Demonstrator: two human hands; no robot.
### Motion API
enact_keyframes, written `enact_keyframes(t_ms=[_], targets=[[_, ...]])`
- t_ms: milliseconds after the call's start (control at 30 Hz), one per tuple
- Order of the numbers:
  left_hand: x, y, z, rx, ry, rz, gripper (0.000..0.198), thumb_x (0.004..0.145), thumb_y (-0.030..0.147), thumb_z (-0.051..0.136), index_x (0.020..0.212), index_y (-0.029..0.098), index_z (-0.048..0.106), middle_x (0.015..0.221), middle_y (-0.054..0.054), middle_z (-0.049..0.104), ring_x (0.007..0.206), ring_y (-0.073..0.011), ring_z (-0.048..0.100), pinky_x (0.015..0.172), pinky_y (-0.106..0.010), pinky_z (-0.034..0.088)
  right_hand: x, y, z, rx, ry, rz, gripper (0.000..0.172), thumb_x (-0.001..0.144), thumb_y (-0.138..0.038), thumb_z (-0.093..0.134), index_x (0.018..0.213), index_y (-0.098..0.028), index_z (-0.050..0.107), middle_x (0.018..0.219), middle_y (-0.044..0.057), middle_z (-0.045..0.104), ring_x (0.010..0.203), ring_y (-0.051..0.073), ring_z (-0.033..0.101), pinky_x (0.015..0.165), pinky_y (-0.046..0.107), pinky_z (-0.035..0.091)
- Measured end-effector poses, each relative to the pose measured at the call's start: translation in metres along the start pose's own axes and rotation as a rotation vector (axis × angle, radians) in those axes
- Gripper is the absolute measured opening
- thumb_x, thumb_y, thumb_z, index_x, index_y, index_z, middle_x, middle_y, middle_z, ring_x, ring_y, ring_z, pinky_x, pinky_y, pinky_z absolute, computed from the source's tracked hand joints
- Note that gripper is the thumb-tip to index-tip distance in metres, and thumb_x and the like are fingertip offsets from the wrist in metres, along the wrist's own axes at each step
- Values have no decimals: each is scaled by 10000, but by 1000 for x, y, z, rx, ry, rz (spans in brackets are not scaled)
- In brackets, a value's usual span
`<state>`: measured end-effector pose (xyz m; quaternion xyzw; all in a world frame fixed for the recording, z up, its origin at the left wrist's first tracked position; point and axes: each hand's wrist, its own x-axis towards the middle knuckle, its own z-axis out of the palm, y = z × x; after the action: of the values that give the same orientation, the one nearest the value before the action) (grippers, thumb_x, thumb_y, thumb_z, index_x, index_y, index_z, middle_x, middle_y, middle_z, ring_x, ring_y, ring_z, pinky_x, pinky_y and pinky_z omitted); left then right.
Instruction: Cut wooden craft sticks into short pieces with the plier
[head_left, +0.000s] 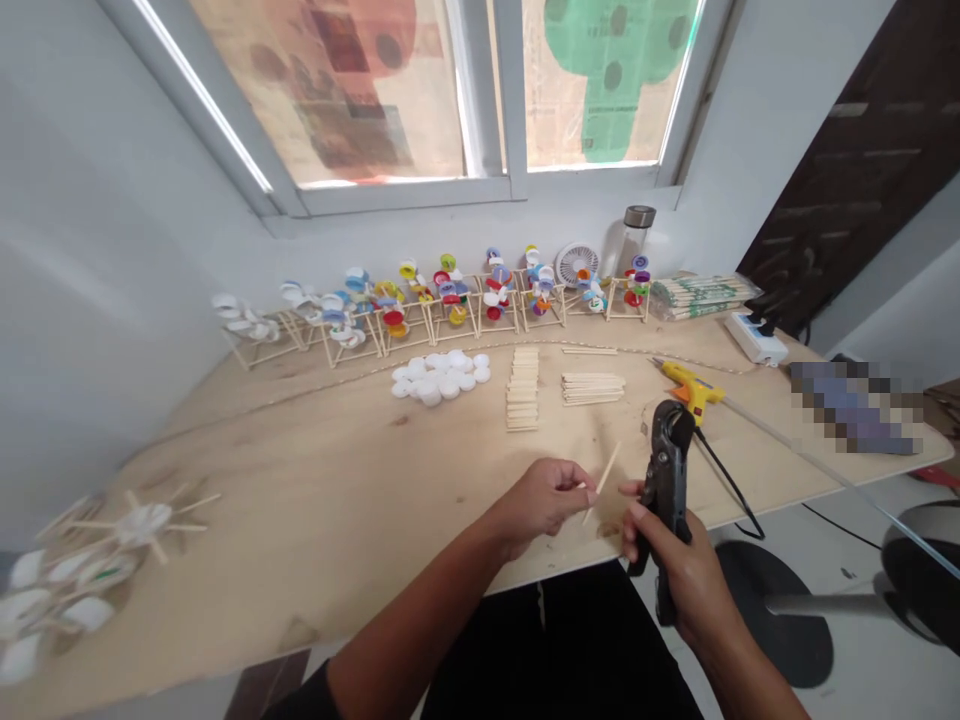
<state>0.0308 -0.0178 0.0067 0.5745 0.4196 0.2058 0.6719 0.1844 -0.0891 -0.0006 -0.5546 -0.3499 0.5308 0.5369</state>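
Observation:
Near the table's front edge, my left hand [546,503] pinches a thin wooden stick [606,472], which slants up to the right. Just to the right, my right hand [675,560] is wrapped round the handles of a black cutting tool [669,450], its head pointing up. A small gap separates the tool from the stick. Beyond my hands lie a column of short sticks [523,390] and a pile of sticks [592,388]. White bottle caps [441,377] are grouped to their left. A yellow glue gun [691,388] rests behind the tool.
Stick frames with coloured caps [454,300] line the wall, near a small fan [577,266] and a glass bottle [634,240]. Packaged sticks [705,295] and a power strip [756,338] sit at the back right. Stick-and-cap wheels [144,523] lie at the left of the table [300,520].

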Motion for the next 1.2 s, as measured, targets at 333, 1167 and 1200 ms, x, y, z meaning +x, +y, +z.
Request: enact_keyframes(t_ms=[333,1167,1200], targets=[[-38,-15,9,-396,-85,-104,197,723,317,604,745,147,507,489,101,279,401,-21,189,393,-171,113,1,-8,30,25,-17,-6,262,677,-367,689,770,-158,561,491,-58,499,428,88,448,439,211,350],[-71,-21,-13,-331,-129,-51,316,864,372,419,942,106,570,866,-100,640,429,-33,486,364,-142,337,-7,-1,54,103,-143,72,185,700,-293,660,786,-164,560,529,-48,516,444,97,462,454,224,377],[-71,-21,-13,-331,-149,-68,331,863,393,419,957,112,568,842,-95,645,433,-39,495,365,-141,340,-7,-1,54,103,-145,70,180,698,-292,660,776,-163,561,527,-47,514,447,98,462,457,225,378]])
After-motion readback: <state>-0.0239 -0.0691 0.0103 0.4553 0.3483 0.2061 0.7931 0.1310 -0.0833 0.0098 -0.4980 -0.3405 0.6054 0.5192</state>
